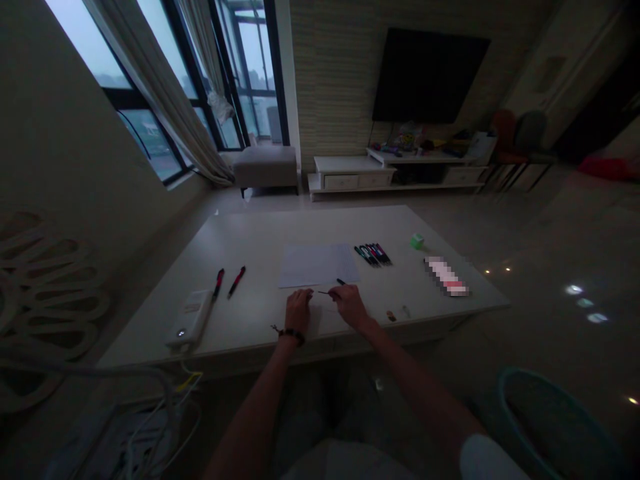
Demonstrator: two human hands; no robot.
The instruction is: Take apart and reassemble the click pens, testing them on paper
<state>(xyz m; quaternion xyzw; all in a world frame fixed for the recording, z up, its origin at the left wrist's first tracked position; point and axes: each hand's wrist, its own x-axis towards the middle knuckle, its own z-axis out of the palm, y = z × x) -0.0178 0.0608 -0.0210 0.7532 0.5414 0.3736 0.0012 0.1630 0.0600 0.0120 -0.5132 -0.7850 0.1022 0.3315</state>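
My right hand is closed near the front of the white table. A thin dark rod, like a pen tip or refill, points left out of its fingers. A thicker dark pen end shows above the same fingers. My left hand faces it with fingertips pinched together, a small gap away from the rod's tip; whatever they hold is too small to make out. Just beyond both hands lies a sheet of white paper. Several pens lie side by side right of the paper.
Two red-and-black pens lie left, beside a white power strip with cables. On the right are a green cube, a pixelated object and small brown pieces. A teal-rimmed basket stands at lower right.
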